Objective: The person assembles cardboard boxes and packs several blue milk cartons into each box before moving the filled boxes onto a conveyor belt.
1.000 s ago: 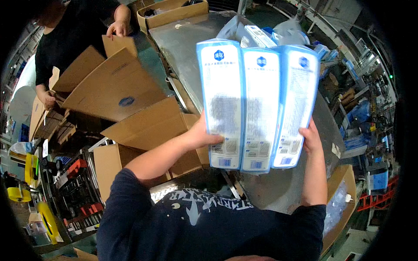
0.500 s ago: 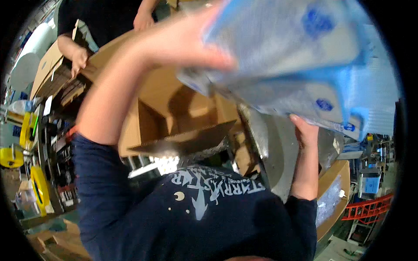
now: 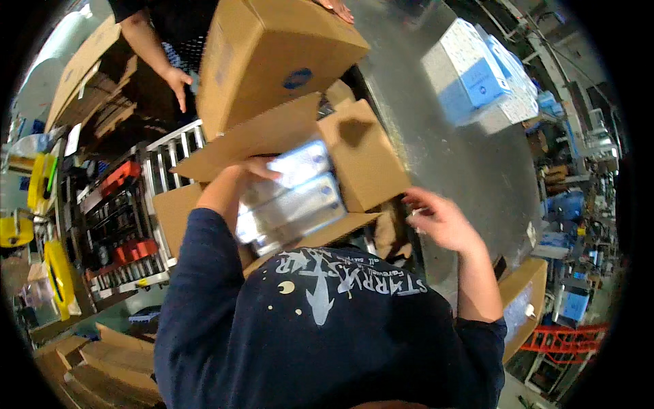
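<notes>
An open cardboard box (image 3: 364, 157) stands in front of me with its flaps folded out. Inside it lie clear plastic packages (image 3: 289, 211) with blue marks, side by side and slightly blurred. My left hand (image 3: 257, 169) reaches over the box's left side. Its visible fingers are stretched out against the packages; the rest is partly hidden. To the right of the box my right hand (image 3: 443, 219) hovers above the grey surface, empty, with its fingers apart and loosely bent.
Beyond the open box stands a brown carton (image 3: 272, 65), with another person's hand (image 3: 334, 8) on its top. That person's other hand (image 3: 178, 83) hangs left of it. White-and-blue packs (image 3: 477, 75) are stacked at the far right. A metal roller conveyor (image 3: 160, 204) runs at left.
The packages I held up in both hands now lie in the box. My right hand has let go; my left has come down into the box. A brown carton now stands beyond it.
</notes>
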Available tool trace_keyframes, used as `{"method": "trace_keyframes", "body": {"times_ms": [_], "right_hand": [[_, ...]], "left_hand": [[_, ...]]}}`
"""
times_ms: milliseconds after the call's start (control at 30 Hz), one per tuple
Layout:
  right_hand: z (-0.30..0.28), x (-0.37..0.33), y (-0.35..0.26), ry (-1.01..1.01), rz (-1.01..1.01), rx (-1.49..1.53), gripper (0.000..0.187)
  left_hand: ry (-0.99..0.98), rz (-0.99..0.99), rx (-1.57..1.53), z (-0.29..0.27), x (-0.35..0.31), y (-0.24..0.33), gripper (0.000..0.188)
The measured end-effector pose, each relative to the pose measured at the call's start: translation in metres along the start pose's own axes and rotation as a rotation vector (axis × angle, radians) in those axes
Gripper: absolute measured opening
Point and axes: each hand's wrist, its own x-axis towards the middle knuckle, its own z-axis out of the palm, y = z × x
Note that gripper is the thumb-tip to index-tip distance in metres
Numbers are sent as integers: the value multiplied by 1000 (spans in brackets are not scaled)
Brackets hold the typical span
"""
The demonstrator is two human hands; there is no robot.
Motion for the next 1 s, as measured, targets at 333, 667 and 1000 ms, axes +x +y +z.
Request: {"method": "trace_keyframes", "body": {"times_ms": [333, 667, 1000], "right_hand": [[-109, -12, 86, 136, 170, 75, 51], [-307, 204, 168, 713, 390, -873, 77], [-313, 179, 240, 734, 315, -188, 66]], "left_hand": [[-216, 424, 96, 65, 5, 70, 40], [637, 285, 250, -138, 142, 297, 52], [551, 151, 442, -138, 165, 317, 67]]}}
